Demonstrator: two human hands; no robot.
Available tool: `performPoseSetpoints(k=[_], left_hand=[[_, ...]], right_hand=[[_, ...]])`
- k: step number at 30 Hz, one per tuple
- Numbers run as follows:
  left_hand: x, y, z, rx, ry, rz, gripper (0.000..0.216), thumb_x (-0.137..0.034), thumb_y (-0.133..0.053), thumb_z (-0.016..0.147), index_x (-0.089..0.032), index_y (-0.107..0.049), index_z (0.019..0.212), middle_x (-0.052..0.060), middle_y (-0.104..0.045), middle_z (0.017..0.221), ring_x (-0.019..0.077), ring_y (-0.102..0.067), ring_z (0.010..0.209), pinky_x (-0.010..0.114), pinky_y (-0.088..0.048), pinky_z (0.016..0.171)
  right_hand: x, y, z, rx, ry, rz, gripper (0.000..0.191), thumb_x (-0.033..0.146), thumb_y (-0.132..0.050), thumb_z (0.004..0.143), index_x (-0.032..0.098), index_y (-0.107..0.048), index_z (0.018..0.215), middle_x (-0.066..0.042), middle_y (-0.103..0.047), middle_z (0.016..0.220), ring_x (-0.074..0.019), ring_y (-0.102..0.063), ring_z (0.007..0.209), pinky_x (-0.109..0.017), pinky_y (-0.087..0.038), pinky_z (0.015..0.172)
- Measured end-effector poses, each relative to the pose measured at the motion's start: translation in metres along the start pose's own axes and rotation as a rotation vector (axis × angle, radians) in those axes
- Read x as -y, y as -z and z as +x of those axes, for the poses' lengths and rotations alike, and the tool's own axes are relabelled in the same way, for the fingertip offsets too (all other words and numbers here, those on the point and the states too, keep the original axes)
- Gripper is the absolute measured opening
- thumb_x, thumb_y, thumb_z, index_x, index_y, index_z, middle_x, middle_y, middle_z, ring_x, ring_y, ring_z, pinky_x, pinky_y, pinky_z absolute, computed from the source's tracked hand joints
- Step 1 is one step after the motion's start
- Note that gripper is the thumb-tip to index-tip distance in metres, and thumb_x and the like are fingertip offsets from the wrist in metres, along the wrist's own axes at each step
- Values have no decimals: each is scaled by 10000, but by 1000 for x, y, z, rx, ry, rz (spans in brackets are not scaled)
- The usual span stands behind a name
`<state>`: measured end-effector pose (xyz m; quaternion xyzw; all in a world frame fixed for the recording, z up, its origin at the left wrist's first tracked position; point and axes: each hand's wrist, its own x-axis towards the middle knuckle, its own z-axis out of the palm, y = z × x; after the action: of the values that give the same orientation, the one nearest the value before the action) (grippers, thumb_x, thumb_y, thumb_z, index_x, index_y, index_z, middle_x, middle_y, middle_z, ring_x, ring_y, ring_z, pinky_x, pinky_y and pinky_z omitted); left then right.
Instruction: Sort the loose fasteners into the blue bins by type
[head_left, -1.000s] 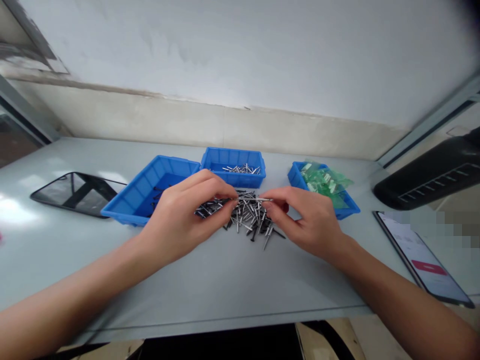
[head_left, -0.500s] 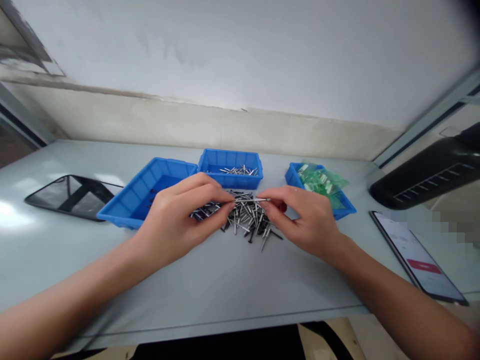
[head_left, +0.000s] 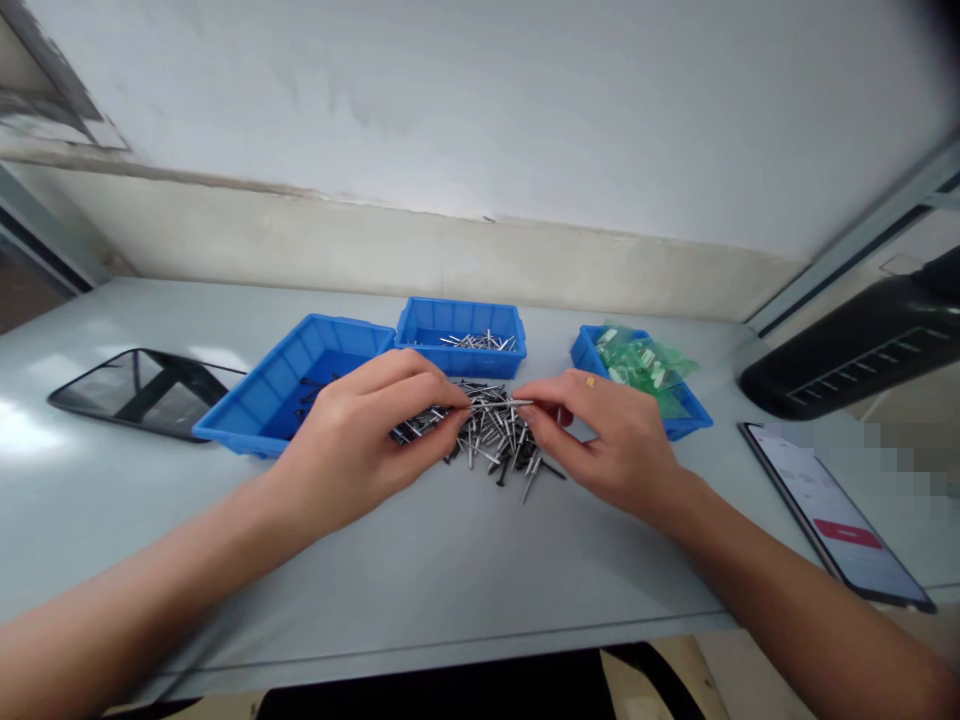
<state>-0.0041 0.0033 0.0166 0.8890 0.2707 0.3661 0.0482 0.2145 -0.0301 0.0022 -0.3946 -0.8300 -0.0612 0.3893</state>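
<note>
Over the middle of the table, a thin silver blind rivet (head_left: 496, 404) lies level between my two hands. The thumb and fingertips of my left hand (head_left: 360, 420) pinch one end. On the other end, my right hand (head_left: 611, 430) is closed in a similar pinch, its lower fingers curled and partly hidden. Below the fingertips spreads a loose pile of silver rivets (head_left: 491, 435) mixed with black screws (head_left: 502, 474). My left hand covers part of the pile and the near corner of a blue bin (head_left: 251, 395), which has a few dark screws inside.
A second blue bin (head_left: 461, 362) behind the pile holds silver rivets. To the right, another blue bin (head_left: 686, 425) is heaped with green plastic packets (head_left: 637, 360). A phone (head_left: 840, 520) and black bottle (head_left: 855, 340) are far right; a black-framed flat object (head_left: 142, 395) lies left.
Both hands keep almost the same position, with the rivet still between them. My left fingertips and the rivet have shifted only slightly. The bins and pile look unchanged.
</note>
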Motion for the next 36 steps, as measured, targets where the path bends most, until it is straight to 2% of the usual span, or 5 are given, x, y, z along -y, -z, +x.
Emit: performPoseSetpoints(k=[5,16,22,28,36], left_hand=[[3,-2,-1,14,-33,74,84,-187,-558,849,-167,-639,851,17,-623,844,116,-578,769,223,-459,705],[5,-3,-3,46,1,107,73,-206,-547,869,-169,-609,879,-5,-599,831,99,-565,767,207,-447,713],[4,-4,-2,30,46,141,242,-248,-522,873,-179,-573,1099,65,-543,1049,158,-564,952,266,-478,803],[5,-9,-6,190,-126,109,201,-226,-491,882,-182,-599,1046,74,-550,1006,171,-543,889,307,-479,761],[3,-17,-9,503,-209,129,179,-239,-437,909,-165,-596,945,55,-570,922,174,-553,843,310,-471,754]], right_hand=[[0,-1,0,15,13,47,164,155,-536,865,163,-579,1023,-5,-664,875,-86,-592,722,-203,-468,690],[-3,2,2,167,107,239,79,132,-552,844,164,-586,908,-11,-640,882,-103,-574,891,-210,-462,794],[-9,-2,2,104,-81,137,91,194,-546,865,191,-595,942,-4,-634,905,-106,-584,803,-235,-477,746],[-24,-14,1,214,-299,11,342,236,-518,864,224,-515,1206,-61,-580,1116,-192,-578,926,-356,-508,778],[-33,-18,0,239,-436,321,598,316,-527,850,241,-312,1404,-102,-465,1296,-190,-561,982,-326,-564,703]])
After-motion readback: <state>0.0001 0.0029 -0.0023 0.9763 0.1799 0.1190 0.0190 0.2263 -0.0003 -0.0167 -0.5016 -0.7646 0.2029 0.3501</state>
